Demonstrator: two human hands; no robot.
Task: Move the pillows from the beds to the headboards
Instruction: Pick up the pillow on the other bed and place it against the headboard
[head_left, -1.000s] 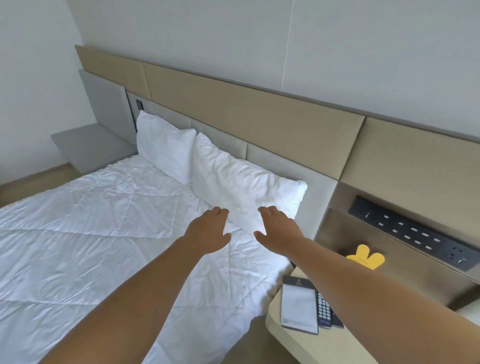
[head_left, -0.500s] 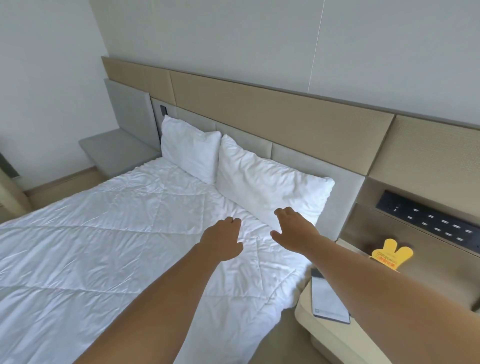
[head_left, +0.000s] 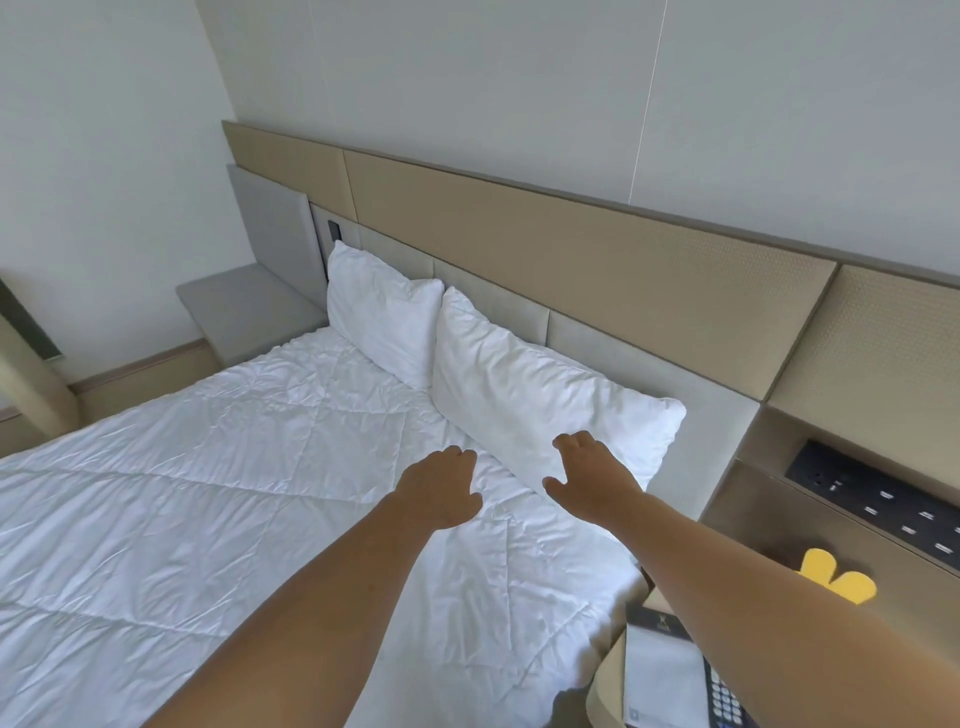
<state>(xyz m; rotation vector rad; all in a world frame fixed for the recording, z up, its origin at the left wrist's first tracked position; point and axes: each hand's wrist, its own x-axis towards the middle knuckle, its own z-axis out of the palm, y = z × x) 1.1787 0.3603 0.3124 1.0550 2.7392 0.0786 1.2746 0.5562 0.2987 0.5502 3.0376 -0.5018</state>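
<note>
Two white pillows lean upright against the grey padded headboard (head_left: 597, 343): the near pillow (head_left: 530, 395) on the right, the far pillow (head_left: 384, 317) beside it on the left. Both my arms reach out over the white quilted bed (head_left: 208, 493). My left hand (head_left: 441, 491) hovers palm down over the quilt just in front of the near pillow, holding nothing. My right hand (head_left: 589, 475) is spread in front of the near pillow's lower edge, fingers apart; whether it touches the pillow I cannot tell.
A bedside table (head_left: 608, 691) at the lower right holds a notepad (head_left: 660, 670) and a remote (head_left: 727, 696). Behind it are a dark switch panel (head_left: 883, 499) and a yellow card (head_left: 836, 574). A grey ledge (head_left: 244, 306) sits left of the bed.
My view has shifted so the bed and pillows sit further right and lower in frame. Both hands stay outstretched and empty near the near pillow.
</note>
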